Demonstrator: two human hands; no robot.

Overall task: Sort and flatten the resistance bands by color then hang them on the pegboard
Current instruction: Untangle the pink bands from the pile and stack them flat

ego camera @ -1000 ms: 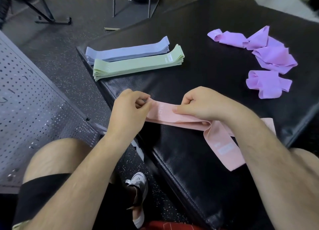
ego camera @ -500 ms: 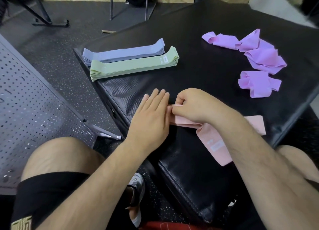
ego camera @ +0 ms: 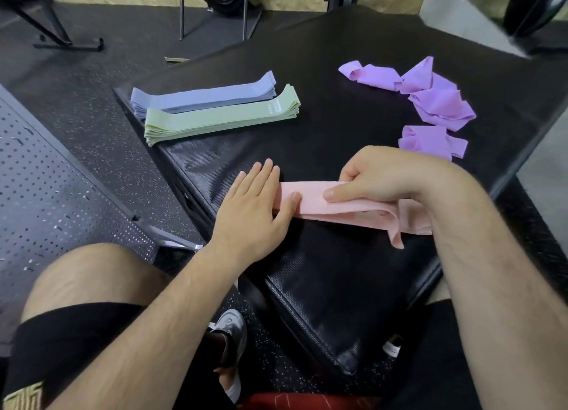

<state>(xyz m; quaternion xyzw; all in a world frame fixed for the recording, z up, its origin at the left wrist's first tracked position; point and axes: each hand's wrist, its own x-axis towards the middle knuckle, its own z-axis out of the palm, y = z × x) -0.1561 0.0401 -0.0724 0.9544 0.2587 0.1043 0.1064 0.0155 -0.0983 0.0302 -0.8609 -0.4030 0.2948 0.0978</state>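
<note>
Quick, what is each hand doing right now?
Left hand: open, fingers flat, pressing the pink fabric resistance band.
Right hand: closed, pinching the same band.

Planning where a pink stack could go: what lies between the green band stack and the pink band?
In the head view, only bare black mat lies between the green band stack and the pink band.

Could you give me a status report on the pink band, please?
Left hand flat on pink band. Right hand pinching it. Purple bands crumpled, clear of it.
</note>
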